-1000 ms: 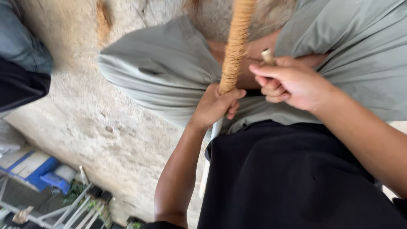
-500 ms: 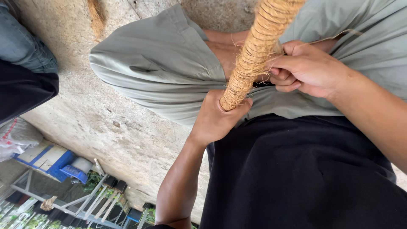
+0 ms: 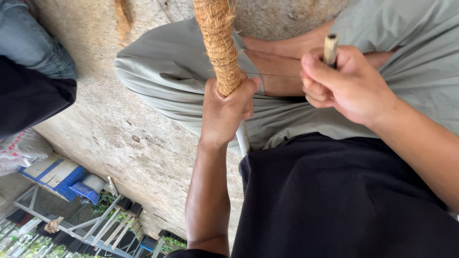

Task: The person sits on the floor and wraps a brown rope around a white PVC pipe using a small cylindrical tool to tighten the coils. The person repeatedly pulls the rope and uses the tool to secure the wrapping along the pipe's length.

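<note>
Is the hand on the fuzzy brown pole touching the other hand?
Apart. The head view shows the left hand wrapped around the fibre-wrapped pole, while the right hand holds a small stick off to the side, clear space between them.

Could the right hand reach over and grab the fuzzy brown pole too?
Probably yes. The right hand is beside the brown coir-wrapped pole with only a thin taut thread between them. But its grip is shut on a small pale stick, so it would need to let go first.
</note>
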